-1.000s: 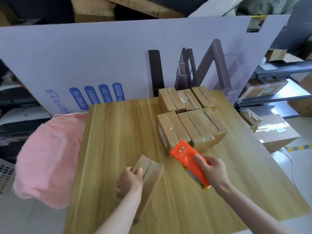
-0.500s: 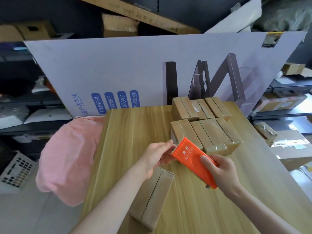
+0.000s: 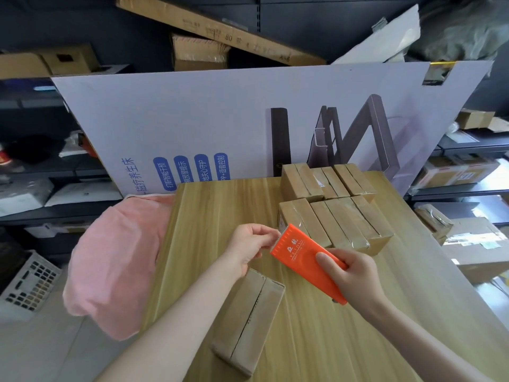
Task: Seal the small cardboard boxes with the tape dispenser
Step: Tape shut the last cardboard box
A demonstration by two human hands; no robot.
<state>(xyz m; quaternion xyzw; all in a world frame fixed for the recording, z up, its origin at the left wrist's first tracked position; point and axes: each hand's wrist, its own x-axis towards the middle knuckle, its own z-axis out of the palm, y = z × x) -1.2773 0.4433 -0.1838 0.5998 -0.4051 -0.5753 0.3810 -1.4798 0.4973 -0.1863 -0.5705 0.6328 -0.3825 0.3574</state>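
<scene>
An orange tape dispenser is held above the wooden table by my right hand, which grips its lower end. My left hand pinches at the toothed front edge of the dispenser, fingers closed on what looks like the tape end; the tape itself is too thin to make out. Below my left forearm lies one small cardboard box flat on the table, its centre seam showing. Several taped small boxes stand grouped at the table's far right.
A large white printed cardboard sheet stands upright behind the table. A pink cloth bundle hangs off the table's left edge. Shelves with cartons line both sides; a large carton sits on the floor at right.
My left hand let go of the loose box and rose to the dispenser's front edge. The box now lies flat on the table. The camera view tilted upward.
</scene>
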